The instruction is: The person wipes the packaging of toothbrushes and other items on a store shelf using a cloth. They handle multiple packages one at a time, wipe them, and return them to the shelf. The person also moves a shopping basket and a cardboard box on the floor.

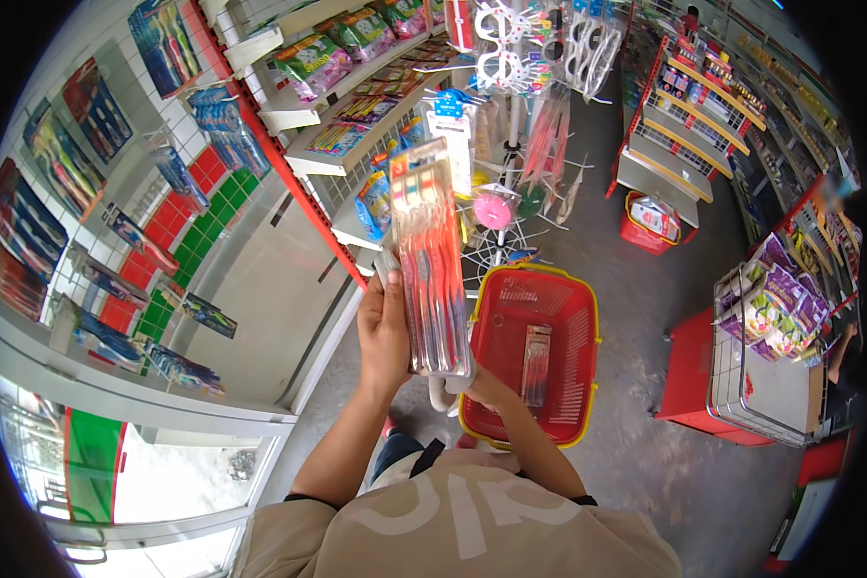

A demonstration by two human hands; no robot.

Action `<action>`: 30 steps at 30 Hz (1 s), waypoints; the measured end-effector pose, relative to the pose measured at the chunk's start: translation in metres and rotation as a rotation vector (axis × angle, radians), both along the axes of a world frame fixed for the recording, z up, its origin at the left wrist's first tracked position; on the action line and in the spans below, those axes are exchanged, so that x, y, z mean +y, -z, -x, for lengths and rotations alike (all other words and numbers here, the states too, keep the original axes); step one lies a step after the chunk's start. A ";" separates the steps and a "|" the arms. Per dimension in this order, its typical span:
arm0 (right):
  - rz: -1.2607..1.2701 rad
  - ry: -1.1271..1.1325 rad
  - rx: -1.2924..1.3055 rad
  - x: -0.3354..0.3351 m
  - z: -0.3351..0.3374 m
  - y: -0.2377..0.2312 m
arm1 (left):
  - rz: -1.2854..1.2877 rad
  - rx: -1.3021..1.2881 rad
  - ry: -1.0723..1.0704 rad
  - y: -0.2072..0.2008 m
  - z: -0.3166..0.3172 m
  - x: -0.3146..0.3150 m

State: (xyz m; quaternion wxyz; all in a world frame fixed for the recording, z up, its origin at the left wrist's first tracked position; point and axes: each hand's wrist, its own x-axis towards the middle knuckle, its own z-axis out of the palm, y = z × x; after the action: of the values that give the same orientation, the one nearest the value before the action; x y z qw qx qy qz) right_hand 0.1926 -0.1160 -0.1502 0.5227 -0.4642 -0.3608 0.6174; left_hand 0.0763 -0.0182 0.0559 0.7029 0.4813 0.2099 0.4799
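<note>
My left hand (pixel 385 332) grips a clear pack of toothbrushes (pixel 426 279), held upright in front of me, with its thumb along the pack's left edge. Several brushes with orange-red handles show through the plastic, and more packs may lie behind. My right hand (pixel 488 387) is near the lower right corner of the pack; its fingers are hidden behind it. A pale curved piece (pixel 441 397) shows just under the pack; I cannot make out what it is. Beyond my right hand, a red shopping basket (pixel 570 424) with a yellow rim holds another toothbrush pack (pixel 536 366).
Toothbrush packs (pixel 175 178) hang on hooks along the left wall. Shelves with bagged goods (pixel 361 37) stand ahead, beside a wire rack (pixel 512 125) of hanging items. To the right are a tiered shelf (pixel 660 173), a small red basket (pixel 648 231) and a red counter (pixel 689 380).
</note>
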 end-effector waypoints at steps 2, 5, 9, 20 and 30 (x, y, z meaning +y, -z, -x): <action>-0.005 -0.076 -0.097 0.002 0.009 0.003 | -0.029 0.021 -0.054 -0.011 0.005 0.008; -0.061 -0.101 0.145 -0.002 0.010 -0.004 | -0.114 0.010 -0.163 -0.021 0.014 0.024; 0.067 0.105 0.412 -0.026 -0.023 -0.021 | -0.330 0.115 -0.280 -0.020 0.035 0.047; -0.221 0.266 0.311 0.002 -0.050 -0.151 | -0.397 0.338 -0.115 0.040 0.017 -0.020; -0.656 0.302 -0.670 0.000 0.027 -0.173 | -0.067 0.027 -0.178 0.047 0.011 0.007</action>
State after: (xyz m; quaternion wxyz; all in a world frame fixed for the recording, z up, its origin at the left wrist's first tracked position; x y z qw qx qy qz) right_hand 0.1656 -0.1163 0.0231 0.5803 -0.4953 -0.6129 0.2056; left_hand 0.0648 -0.0109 0.0087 0.6382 0.4902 0.2451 0.5407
